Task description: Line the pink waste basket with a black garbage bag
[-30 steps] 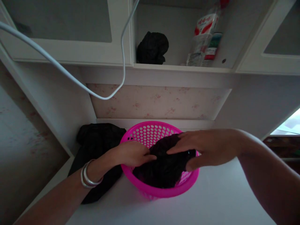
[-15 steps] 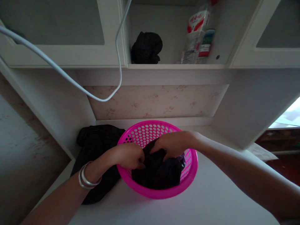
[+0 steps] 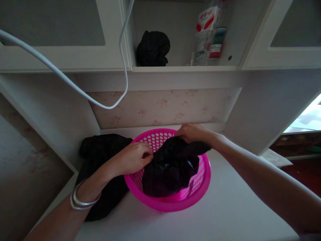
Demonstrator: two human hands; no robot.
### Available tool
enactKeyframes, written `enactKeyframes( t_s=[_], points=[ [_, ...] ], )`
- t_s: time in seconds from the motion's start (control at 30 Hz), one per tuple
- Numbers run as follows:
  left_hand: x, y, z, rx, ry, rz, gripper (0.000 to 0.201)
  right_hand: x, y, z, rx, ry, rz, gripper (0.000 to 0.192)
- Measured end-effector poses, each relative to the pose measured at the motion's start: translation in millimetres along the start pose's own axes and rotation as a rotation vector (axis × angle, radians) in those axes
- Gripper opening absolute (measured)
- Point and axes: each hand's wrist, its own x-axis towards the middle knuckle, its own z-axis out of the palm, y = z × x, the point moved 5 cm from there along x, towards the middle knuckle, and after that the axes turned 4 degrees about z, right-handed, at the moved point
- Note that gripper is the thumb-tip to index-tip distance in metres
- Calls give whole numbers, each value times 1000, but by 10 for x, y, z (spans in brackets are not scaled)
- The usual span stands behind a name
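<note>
Both hands clamped on the dark garment [image 3: 170, 164] in the pink basket [image 3: 198, 194]: left hand [image 3: 132, 157] pinching its near edge, right hand [image 3: 193, 133] gripping the far edge. Basket on the white tabletop [image 3: 225, 214], black cloth pile [image 3: 102, 157] just beside.

Red-and-white label on the bottle [image 3: 206, 23] on the upper shelf [image 3: 185, 68] carries red characters, too blurred to read; no other text legible.
</note>
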Motion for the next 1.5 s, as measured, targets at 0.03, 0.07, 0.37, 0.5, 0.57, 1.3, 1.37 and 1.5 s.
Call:
enactKeyframes(
  t_s=[0.03, 0.07, 0.37, 0.5, 0.57, 1.3, 1.37, 1.5],
  points=[
    [-31, -10, -15, -9, 11, 8, 23, 6, 29, 24, 5, 10, 15, 35],
    [-69, -23, -36, -25, 20, 17, 23, 9, 61, 46, 12, 17, 32, 37],
    [-229, -138, -176, -128, 31, -30, 18, -145, -149, -81, 341, 52, -279, 71],
    [-193, -109, -137, -191, 87, -69, 19, -205, -461, -33, 397, -36, -396, 37],
    [-186, -72, -94, -218, 96, -116, 25, -220, -560, -36, 420, -2, -428, 27],
    [-497, -198, -242, -476, 357, -255, 42, -439, -1, -47, 701, 268, -234, 46],
    [-393, -109, -202, -469, 361, -282, 52, -418, -200, -118, 585, 265, -327, 37],
    [-343, -102, -162, -345, 265, -270, 33, -438, -275, -238, 578, 365, -405, 23]
  ],
)
